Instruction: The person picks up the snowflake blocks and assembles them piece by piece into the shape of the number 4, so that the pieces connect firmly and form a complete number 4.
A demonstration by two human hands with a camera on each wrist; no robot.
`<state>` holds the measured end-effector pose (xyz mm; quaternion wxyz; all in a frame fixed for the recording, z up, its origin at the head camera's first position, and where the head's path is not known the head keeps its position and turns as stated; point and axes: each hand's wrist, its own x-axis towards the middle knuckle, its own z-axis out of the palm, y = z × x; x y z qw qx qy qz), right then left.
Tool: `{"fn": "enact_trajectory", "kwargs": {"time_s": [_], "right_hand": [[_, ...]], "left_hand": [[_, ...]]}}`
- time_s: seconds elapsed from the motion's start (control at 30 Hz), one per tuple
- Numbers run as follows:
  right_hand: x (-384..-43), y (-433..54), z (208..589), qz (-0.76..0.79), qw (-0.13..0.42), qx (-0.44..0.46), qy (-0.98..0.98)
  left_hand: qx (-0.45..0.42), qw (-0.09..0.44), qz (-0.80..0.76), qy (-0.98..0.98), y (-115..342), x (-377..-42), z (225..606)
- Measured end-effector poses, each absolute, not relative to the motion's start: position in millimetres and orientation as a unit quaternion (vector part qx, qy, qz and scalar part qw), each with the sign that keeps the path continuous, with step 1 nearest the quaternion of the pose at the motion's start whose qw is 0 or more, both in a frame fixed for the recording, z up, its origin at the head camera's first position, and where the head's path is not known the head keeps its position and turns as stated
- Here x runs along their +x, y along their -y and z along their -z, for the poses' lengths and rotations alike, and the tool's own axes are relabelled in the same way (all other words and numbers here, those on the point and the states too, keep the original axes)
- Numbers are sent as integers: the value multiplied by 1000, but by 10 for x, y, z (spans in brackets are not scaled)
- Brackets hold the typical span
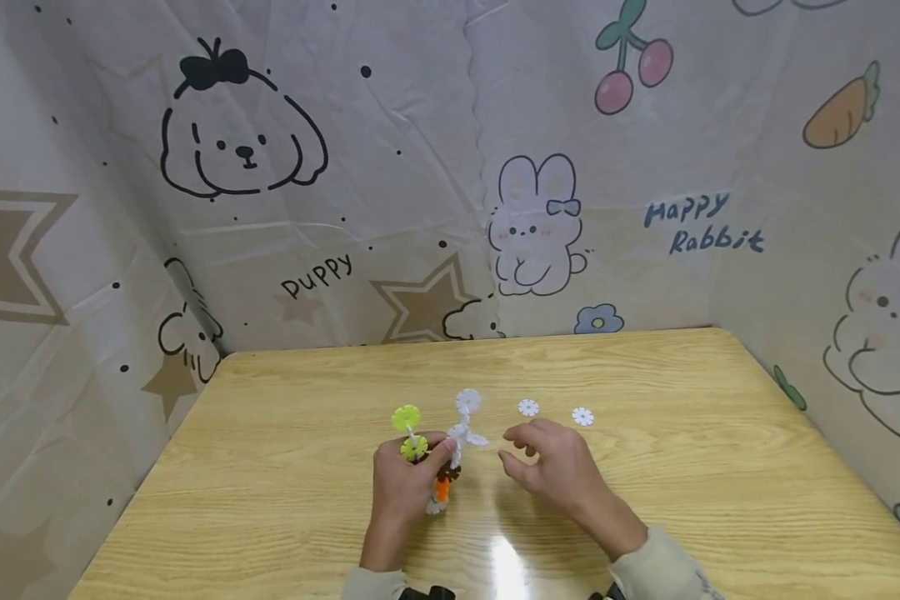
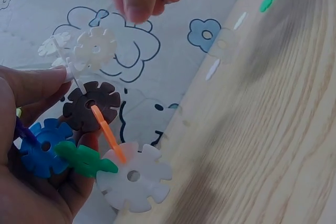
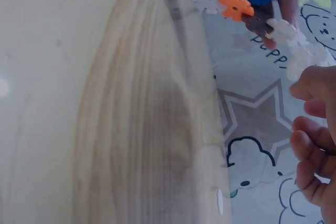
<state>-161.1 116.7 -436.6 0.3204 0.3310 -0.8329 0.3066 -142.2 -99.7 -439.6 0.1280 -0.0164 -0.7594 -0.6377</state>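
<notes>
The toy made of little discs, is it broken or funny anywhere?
Nothing stands out: the disc toy, held in the left hand, shows no visible breaks, and its tilted discs are slotted together. Two white discs lie loose on the table.

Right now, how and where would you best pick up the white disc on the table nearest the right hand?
I'd grip the white disc by its notched rim, thumb and finger on opposite edges, coming down from the near side. It lies flat on the table and looks thin, so its edges offer little height. The right hand is close on that side, holding nothing.
</notes>
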Motion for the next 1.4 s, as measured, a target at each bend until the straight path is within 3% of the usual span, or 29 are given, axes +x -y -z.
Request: {"fn": "enact_trajectory", "kwargs": {"time_s": [0.6, 1.4], "right_hand": [[-1587, -1483, 4215, -340, 142, 203, 907], [-1600, -1865, 4301, -287, 64, 126, 948]], "left_hand": [[-30, 121, 651, 749, 1028, -1395, 4351], [-16, 96, 655, 749, 1037, -1406, 4394]]}}
